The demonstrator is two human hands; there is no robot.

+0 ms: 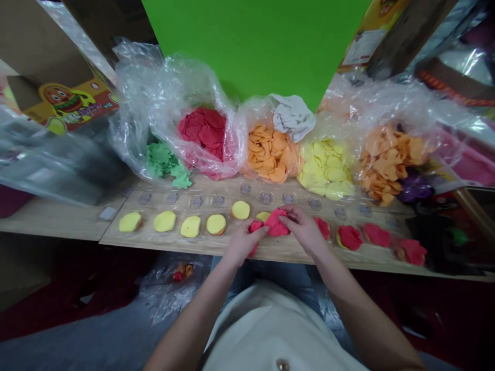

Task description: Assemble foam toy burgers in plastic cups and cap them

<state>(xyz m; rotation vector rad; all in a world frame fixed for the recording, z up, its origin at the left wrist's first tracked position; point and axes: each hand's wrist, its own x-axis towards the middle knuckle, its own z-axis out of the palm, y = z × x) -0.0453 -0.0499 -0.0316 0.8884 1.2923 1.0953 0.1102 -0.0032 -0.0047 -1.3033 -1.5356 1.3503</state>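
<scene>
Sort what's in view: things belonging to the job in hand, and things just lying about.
Seemingly in the job:
red pieces in the left hand and right hand
yellow discs in the row
bagged red pile

Seemingly just lying about:
crumpled white item
burger-print box
clear plastic below the table

red piece point(277, 225) | yellow discs point(164, 221) | orange discs point(274, 154) | bright-green panel point(255, 46)

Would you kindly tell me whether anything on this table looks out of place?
Two things: one yellow disc sits farther back than the four to its left, breaking their line, and a crumpled whitish cloth-like item lies by the bagged orange discs, unlike the coloured pieces there.
</scene>
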